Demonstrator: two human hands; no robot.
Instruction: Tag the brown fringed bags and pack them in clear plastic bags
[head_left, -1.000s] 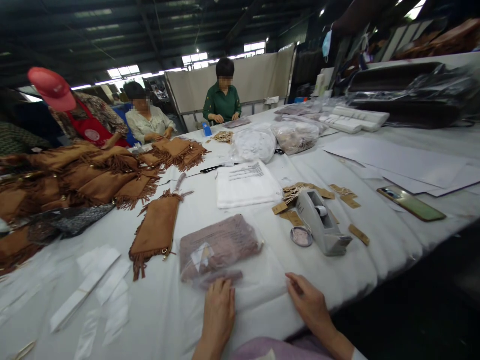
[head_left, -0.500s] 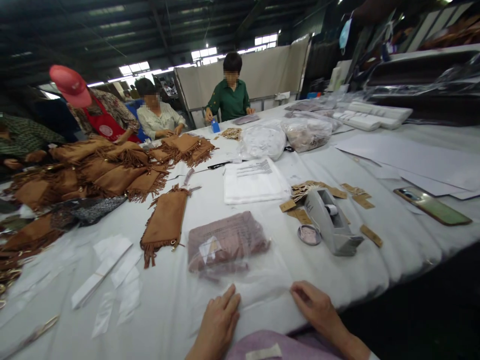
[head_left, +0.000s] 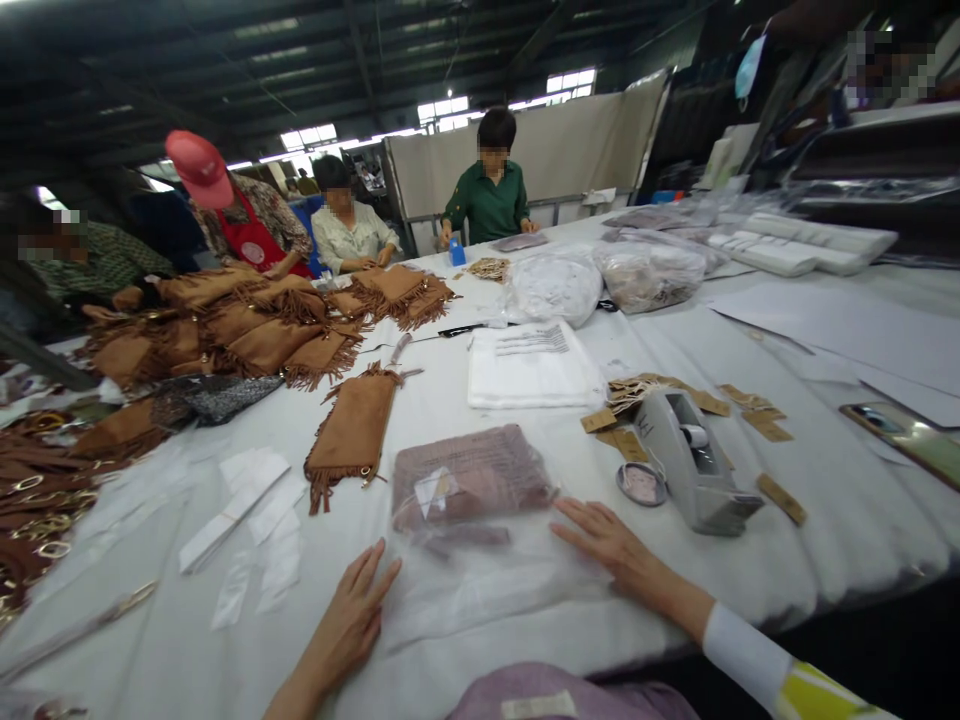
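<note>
A mauve fringed pouch [head_left: 472,480] lies inside a clear plastic bag [head_left: 480,585] in front of me, with a small white label showing through. My left hand [head_left: 345,610] rests at the bag's left side, fingers extended, holding nothing. On the right, my right hand [head_left: 619,550] lies with its fingers spread at the bag's edge, near the pouch's lower right corner. A brown fringed pouch [head_left: 351,425] is left of the bag, and a stack of white plastic bags [head_left: 529,370] sits behind it.
A grey tape dispenser [head_left: 694,465], cardboard tags [head_left: 780,497] and a phone [head_left: 907,435] are on the right. White strips [head_left: 232,510] and piled brown pouches [head_left: 247,330] lie left. Several people sit or stand across the table, one in green [head_left: 487,200].
My left hand has moved left and my right hand has moved up toward the pouch, fingers spreading. More of the bag's near part shows. The whole view has shifted left.
</note>
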